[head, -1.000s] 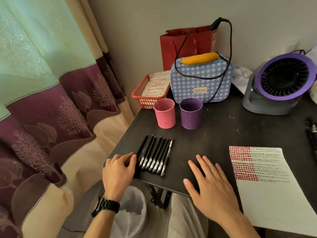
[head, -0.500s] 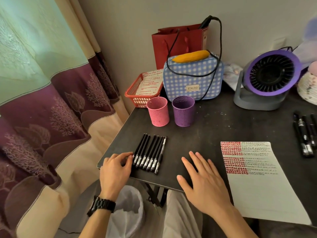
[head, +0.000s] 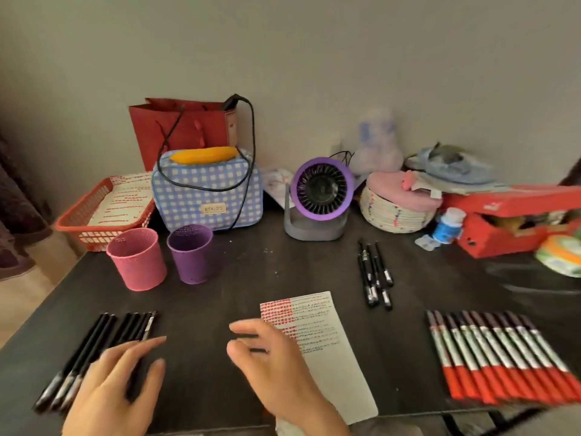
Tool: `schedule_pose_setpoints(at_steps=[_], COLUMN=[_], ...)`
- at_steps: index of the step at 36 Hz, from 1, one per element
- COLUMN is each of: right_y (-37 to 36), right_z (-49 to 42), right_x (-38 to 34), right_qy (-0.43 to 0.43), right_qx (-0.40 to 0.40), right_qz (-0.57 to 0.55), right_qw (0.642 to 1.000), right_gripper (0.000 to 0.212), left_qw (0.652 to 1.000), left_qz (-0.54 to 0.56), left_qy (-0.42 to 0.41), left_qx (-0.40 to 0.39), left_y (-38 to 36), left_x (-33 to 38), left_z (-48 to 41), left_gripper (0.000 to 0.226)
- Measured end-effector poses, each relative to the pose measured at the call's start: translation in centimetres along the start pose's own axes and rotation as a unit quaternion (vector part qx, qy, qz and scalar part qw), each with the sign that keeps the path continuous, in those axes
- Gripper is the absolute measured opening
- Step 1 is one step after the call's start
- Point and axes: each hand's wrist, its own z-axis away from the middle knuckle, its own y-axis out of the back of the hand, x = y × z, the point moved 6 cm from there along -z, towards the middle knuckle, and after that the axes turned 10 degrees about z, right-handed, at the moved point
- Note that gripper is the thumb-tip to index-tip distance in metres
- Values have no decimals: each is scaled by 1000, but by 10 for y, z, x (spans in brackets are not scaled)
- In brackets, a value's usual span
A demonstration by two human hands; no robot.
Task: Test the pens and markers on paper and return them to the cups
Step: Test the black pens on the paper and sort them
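Note:
Several black pens (head: 103, 344) lie in a row at the dark table's front left. My left hand (head: 113, 385) rests on their near ends with straight fingers. My right hand (head: 273, 366) hovers, blurred, over the left edge of a white paper (head: 327, 357) marked with red and black scribbles; its fingers are loosely spread and hold nothing. A pink mesh cup (head: 136, 259) and a purple mesh cup (head: 193, 253) stand empty behind the pens. More black pens (head: 374, 273) lie behind the paper. A row of red-capped markers (head: 500, 357) lies at the front right.
Behind the cups stand a red basket (head: 75, 220) holding marked paper, a blue checked bag (head: 207, 191) and a red paper bag (head: 182, 127). A purple fan (head: 320, 199), a woven box (head: 399, 206) and a red shoebox (head: 515, 221) line the back.
The view has swung right and up, revealing the markers and the clutter at the right. My right hand has lifted off the table toward the paper. My left hand now lies over the pens.

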Motion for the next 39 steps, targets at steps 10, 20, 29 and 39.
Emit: schedule_pose_setpoints(at_steps=[10,20,29,39], right_y=[175,179,174,181], right_z=[24,21,18,31], right_x=[89,125,130,128], right_qy=[-114,-183,-193,-177], right_qx=[350,297,266,376], right_qz=[121,319,382,355], right_qw=[922,881,864,837], right_gripper=[21,56,49,25], left_qw=[961,955,948,944], left_qz=[15,-21,-16,-14], left_qy=[-46,-50,-55,-60], left_qx=[-271,-293,-314,-326], left_y=[-138,-162,-163,-162], left_x=[72,75,75,76], left_z=[2,5,5,8], left_gripper=[38,60,62,46])
